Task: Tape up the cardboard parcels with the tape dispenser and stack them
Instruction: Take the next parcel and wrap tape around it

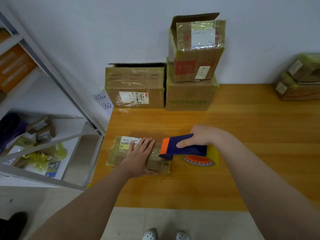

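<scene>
Pressing flat on small parcel (119, 154) with left grip (140, 157): fingers straight and together, nothing pinched. Clamped round handle of tape dispenser (181, 147) with right grip (202, 135), thumb along the near side. Parcel directly under left grip and just left of right grip, lying on surface (251, 132) near its left edge. Long axis left-right, so straight along the line from right grip to left grip. Orange blade end of dispenser at parcel's right end, seemingly touching the top there. Tape roll (201, 159) off the parcel, just below right grip. Probably laying or cutting a strip along that axis, so needs a pull in line with it, with left grip pinning parcel against sliding. Right grip nearer the parcel's right end. Stacked parcels (190, 96) well beyond both grips at the far edge. Stacking of this one not yet done.
</scene>
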